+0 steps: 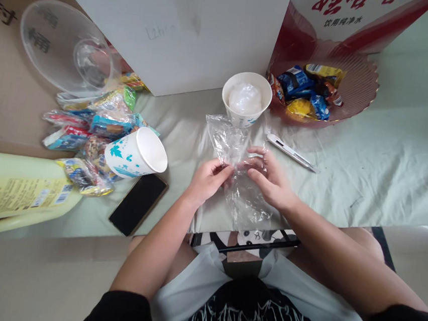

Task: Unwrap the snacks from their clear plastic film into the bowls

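A clear plastic bag [247, 204] stretches across the cloth in front of me, crumpled and see-through. My left hand [210, 178] pinches it near its middle between thumb and fingers. On the bag's right side rests my right hand [269, 178], its fingers apart and lying against the film. Just beyond the bag stands an upright paper cup [244, 119] with a wad of clear plastic [245, 99] in its mouth. A white utility knife [291, 152] lies to the right of my right hand.
A tilted paper cup [137, 154] leans on wrapped snacks [112, 120] at left, near a black phone [138, 203]. A pink-tinted bowl [360, 94] of snack packets sits at back right. Behind stand a white box [196, 32], a clear plastic tub [54, 49] and a yellow bag [17, 192].
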`<state>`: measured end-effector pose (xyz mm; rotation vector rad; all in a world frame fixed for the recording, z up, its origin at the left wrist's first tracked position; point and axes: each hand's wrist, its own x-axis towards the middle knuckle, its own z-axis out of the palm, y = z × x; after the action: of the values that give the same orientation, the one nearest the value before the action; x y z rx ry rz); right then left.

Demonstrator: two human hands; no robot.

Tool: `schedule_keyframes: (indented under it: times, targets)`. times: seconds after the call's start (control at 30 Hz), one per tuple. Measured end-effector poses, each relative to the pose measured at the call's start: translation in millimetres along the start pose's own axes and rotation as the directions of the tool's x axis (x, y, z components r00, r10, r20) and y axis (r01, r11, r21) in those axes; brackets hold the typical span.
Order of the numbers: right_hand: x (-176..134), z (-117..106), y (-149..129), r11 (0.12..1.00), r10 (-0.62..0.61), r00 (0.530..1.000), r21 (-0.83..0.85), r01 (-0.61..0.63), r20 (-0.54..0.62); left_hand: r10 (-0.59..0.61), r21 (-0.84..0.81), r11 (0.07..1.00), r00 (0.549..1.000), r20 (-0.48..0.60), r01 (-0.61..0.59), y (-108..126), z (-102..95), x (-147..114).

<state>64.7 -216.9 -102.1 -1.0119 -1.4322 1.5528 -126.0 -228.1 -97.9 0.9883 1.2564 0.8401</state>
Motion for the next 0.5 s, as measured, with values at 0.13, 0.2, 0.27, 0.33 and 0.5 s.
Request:
schedule_keyframes:
  times: [0.13,0.2,0.27,0.33,0.5]
  targets:
    - [1.7,2.0,3.9,0.999,0.04,0.999,-0.001,-0.04,0.01,0.013,0.032,0.999,1.0,0.023,-0.014,-1.3,-1.5,-1.1]
    - [2.8,3.3,3.6,0.998,0.056,0.998,-0.028,-0.057,-0.032,0.02,0.025,0.999,0.999,0.025,-0.021,-0.2,-1.4,-2.2]
    - [3.7,3.9,1.6,0.996,0.061,0.994,-0.063,-0.066,-0.087,0.017,0.016,1.0,1.0,0.021,-0.017,1.0,-1.2,-3.0]
    - [4.3,3.5,-1.0,0.994,0.043,0.987,-0.096,-0.059,-0.158,0.008,0.009,1.0,1.0,0.012,-0.008,1.8,-1.0,-3.3]
    - [5.2,0.7,-2.7,0.994,-0.002,0.953,-0.106,-0.032,-0.303,0.016,-0.001,1.0,0.999,0.033,-0.016,2.4,-0.8,-2.5]
